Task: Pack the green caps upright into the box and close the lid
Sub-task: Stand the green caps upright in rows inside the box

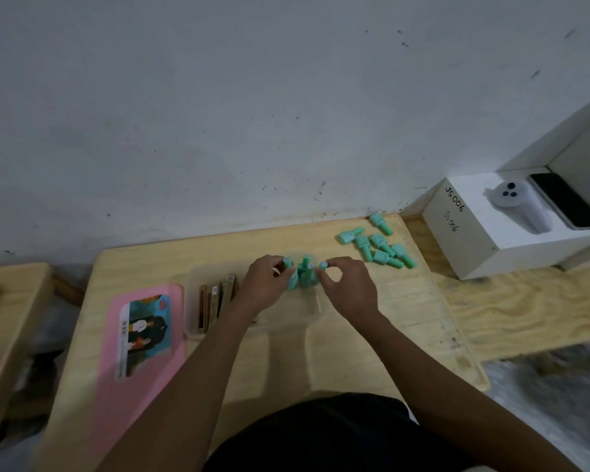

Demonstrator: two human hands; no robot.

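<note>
The caps (303, 275) you are working on stand in a small cluster at the right end of the clear box (193, 303), some upright, one or two leaning. Your left hand (264, 287) pinches one cap near its top between thumb and fingertips, the other fingers curled in. Your right hand (349, 287) pinches another cap at the cluster's right side, likewise closed on it. Both hands are setting caps into place, so you are in the packing step, early on, I would judge.

A loose pile (377, 245) of caps lies on its sides on the table (355, 335), well apart to the right, near the wall. These are yet to go in. At the box's left end stand some brown and gold sticks (215, 303); what they are is too blurred to tell. The pink lid (140, 342) lies flat just left of the box, off it.

Your next move, as I see it, calls for straightening the leaning caps so they hold each other up, then letting go gently so none topples. After that, reach right for the pile, turning each cap upright before lowering it. The lid comes last.
</note>
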